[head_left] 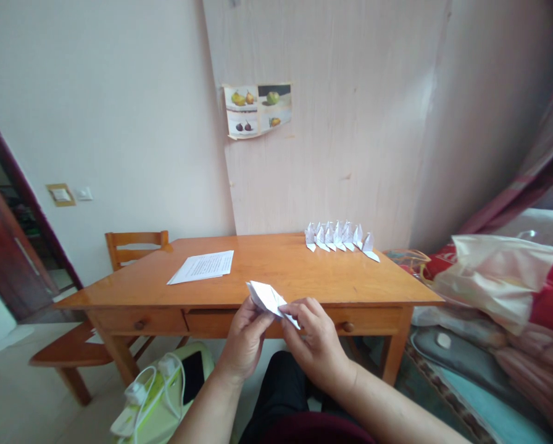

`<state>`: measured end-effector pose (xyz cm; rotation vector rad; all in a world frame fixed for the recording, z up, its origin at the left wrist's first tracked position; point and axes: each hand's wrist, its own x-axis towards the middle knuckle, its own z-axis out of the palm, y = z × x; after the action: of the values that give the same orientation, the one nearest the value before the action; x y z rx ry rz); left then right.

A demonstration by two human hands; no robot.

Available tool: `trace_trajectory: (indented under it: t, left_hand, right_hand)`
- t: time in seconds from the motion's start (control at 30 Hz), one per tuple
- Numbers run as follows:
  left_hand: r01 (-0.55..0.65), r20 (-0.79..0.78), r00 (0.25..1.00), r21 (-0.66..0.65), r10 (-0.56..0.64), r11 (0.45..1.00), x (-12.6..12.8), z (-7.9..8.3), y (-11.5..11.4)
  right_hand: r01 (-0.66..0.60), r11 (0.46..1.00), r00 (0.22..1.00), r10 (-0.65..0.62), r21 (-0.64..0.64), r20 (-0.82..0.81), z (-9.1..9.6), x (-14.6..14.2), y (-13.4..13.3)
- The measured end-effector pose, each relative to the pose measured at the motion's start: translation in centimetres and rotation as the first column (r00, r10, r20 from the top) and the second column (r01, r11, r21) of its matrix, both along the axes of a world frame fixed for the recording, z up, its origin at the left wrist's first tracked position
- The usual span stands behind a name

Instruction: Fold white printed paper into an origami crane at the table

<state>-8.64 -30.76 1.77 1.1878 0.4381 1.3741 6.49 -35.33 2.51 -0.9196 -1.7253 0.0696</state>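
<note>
A piece of folded white paper [268,298] is held between both hands, just in front of the table's near edge. My left hand [246,339] pinches its left side, thumb on the near face. My right hand [316,342] grips the narrower right end between thumb and fingers, and a pointed tip sticks out below those fingers. On the table's far right stands a row of several folded paper figures [337,236], upright with pointed tops. A stack of printed sheets [202,266] lies flat on the left part of the table.
The wooden table [267,256] has drawers along its front. A wooden chair [137,239] stands behind its left end, and a wooden stool [73,348] is at the left. A light green box [197,404] with cables and a phone sits below. Bags [494,277] are piled at the right.
</note>
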Motion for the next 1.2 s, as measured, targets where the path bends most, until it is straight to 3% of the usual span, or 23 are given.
trace_trajectory:
  t: [0.2,0.4,0.6,0.8,1.0,1.2]
  left_hand:
    - [0.009,-0.013,1.0,0.014,-0.009,1.0,0.0,0.0,-0.1]
    - [0.011,-0.032,0.999,0.024,-0.01,1.0,0.2,0.1,-0.1]
    - [0.01,-0.054,0.998,0.002,-0.01,1.0,0.6,0.1,-0.3]
    - [-0.045,-0.067,0.997,-0.052,0.042,0.998,1.1,-0.3,-0.2]
    - [-0.055,-0.08,0.996,-0.082,0.048,0.995,1.5,-0.7,-0.1]
    - [0.045,0.001,0.999,-0.206,-0.046,0.977,1.7,-0.4,-0.3]
  right_hand:
    - [-0.049,0.998,0.997,0.046,-0.048,-0.062,0.1,0.1,0.3]
    - [-0.162,0.959,0.937,0.075,-0.232,-0.34,-0.7,-0.2,1.3]
    - [-0.165,0.931,0.897,0.004,-0.327,-0.442,-1.6,0.3,2.2]
    - [-0.363,0.837,0.827,0.088,-0.409,-0.555,-2.0,0.8,2.5]
    - [-0.401,0.776,0.787,0.021,-0.486,-0.616,-2.3,0.8,2.1]
    - [-0.513,0.727,0.713,0.064,-0.457,-0.698,-2.4,0.6,1.8]
